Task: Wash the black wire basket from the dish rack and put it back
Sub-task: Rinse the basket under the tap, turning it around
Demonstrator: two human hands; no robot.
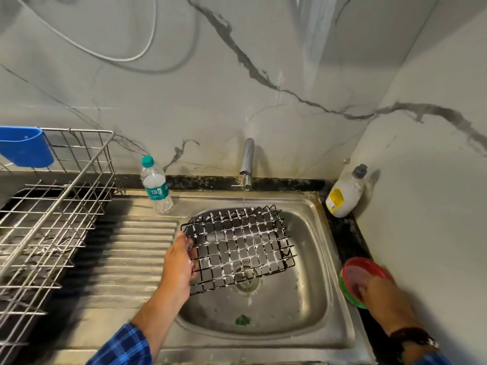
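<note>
Left hand (179, 262) grips basket's (239, 243) left edge.

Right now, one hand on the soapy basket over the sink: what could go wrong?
1. The left hand holds the black wire basket by one edge only; with white suds on the wires, the grip could slip and drop it into the sink.
2. The tap runs a thin stream that meets only the far edge, so suds may stay on.
3. The right hand is off at the red container near the counter edge; it might get knocked.
</note>
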